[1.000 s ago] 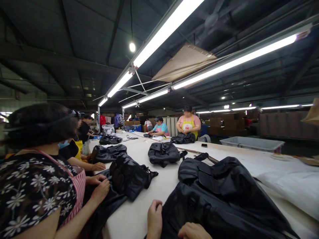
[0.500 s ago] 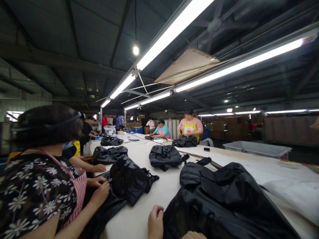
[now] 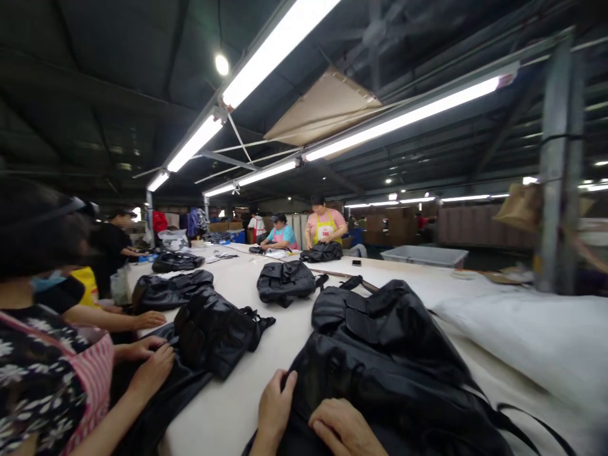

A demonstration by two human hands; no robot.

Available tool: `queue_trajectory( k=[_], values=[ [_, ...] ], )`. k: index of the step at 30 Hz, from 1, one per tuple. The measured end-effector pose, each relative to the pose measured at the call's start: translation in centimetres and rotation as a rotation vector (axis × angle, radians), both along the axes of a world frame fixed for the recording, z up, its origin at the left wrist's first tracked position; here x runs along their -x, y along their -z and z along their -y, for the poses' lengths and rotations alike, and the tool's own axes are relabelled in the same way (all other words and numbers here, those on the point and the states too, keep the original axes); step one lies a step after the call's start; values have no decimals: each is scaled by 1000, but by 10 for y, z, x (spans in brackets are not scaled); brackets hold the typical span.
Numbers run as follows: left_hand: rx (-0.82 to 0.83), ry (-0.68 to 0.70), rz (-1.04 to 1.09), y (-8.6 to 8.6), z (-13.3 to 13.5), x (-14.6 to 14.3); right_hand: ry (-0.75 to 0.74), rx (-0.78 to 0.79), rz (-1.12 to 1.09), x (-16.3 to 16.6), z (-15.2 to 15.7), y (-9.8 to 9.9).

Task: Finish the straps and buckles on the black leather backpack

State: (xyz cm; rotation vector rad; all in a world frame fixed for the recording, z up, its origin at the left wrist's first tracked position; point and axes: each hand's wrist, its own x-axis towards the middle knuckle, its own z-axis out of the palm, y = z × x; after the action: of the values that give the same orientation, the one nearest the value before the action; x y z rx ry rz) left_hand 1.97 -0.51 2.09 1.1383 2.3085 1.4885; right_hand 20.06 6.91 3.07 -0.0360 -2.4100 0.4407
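A large glossy black backpack (image 3: 375, 361) with flap pockets lies before me, spread over the near end of the white table (image 3: 228, 405). At its left edge my left hand (image 3: 277, 400) is closed, thumb and fingers pinching the black material. Lower down, on the front of the bag, my right hand (image 3: 346, 423) has its fingers curled together on the material; its fingertips are partly hidden. A thin black strap (image 3: 527, 421) trails off the bag at the right.
At the left, a co-worker in a striped apron (image 3: 92, 373) handles another black bag (image 3: 213, 326). More black bags lie further along, one of them mid-table (image 3: 285, 282). White sheeting (image 3: 532, 335) covers the right side, near a grey bin (image 3: 425, 255). Other people stand at the far end.
The view has turned right and down, so things sit further left and a metal post shows. My right hand has come up into view on the backpack; my left stays at its edge.
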Motion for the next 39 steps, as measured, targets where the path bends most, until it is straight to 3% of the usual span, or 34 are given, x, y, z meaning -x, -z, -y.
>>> queue_trajectory(
  k=[3, 9, 19, 27, 31, 34, 36, 39],
  values=[
    [80, 23, -28, -6, -3, 3, 30, 94, 39, -3, 7, -11],
    [190, 49, -95, -11, -20, 11, 55, 161, -3, -1, 2, -12],
    [127, 103, -121, -7, -37, 19, 104, 137, 43, 0, -1, -17],
    [174, -54, -199, -20, -36, 14, 88, 121, 48, 0, 2, -25],
    [172, -78, -197, -24, -34, 17, 112, -6, 24, -6, 6, -43],
    [182, -108, -169, -27, -32, 22, 249, -85, -94, -28, -12, -70],
    [191, -139, -147, -28, -31, 25, 468, -30, -245, -52, -35, -84],
    [179, -164, -132, -29, -29, 28, 771, 94, -168, -87, -78, -79]
  ],
)
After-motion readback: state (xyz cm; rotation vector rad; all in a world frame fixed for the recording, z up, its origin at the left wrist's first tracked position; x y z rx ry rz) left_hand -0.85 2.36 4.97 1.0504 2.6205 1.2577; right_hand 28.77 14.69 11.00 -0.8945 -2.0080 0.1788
